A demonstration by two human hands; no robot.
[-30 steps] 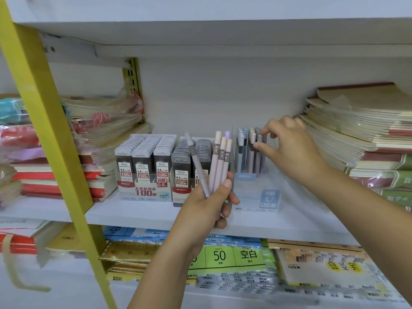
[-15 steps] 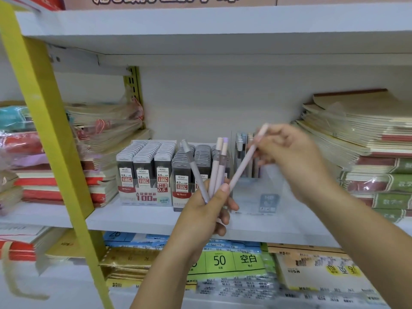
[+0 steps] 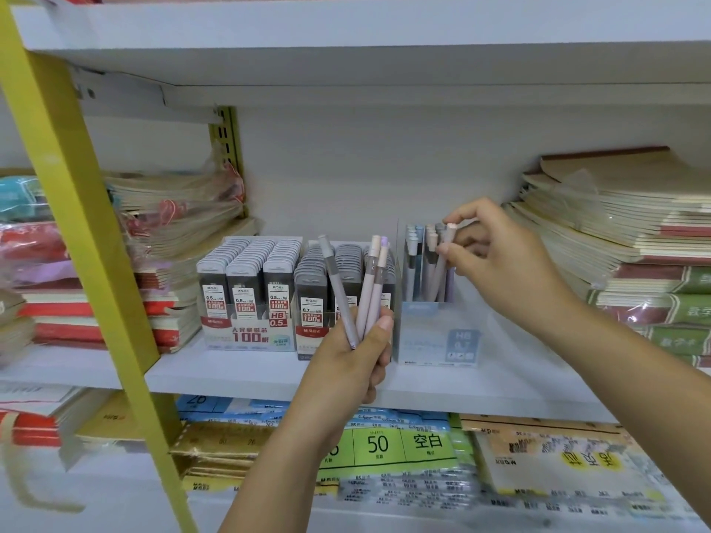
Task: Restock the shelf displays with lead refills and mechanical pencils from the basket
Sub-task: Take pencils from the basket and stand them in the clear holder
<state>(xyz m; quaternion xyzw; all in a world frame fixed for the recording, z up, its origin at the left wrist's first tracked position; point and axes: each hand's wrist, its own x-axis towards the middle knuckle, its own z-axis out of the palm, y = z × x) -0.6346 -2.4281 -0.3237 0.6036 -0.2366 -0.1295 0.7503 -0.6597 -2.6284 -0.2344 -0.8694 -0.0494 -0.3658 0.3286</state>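
My left hand grips three mechanical pencils upright in front of the shelf: one grey, one pink, one with a purple cap. My right hand pinches a pink mechanical pencil by its top end, its lower part inside the clear pencil display box, among several pencils standing there. Left of that box, two display trays of lead refill cases stand in rows. The basket is out of view.
Stacks of wrapped notebooks fill the shelf's right end, and more stacks lie at the left. A yellow-green post slants down the left side. Paper packs lie on the lower shelf. The white shelf board has bare room in front.
My right hand took one pink pencil out of my left hand's bunch and carried it right and down into the display box. My left hand stayed nearly in place.
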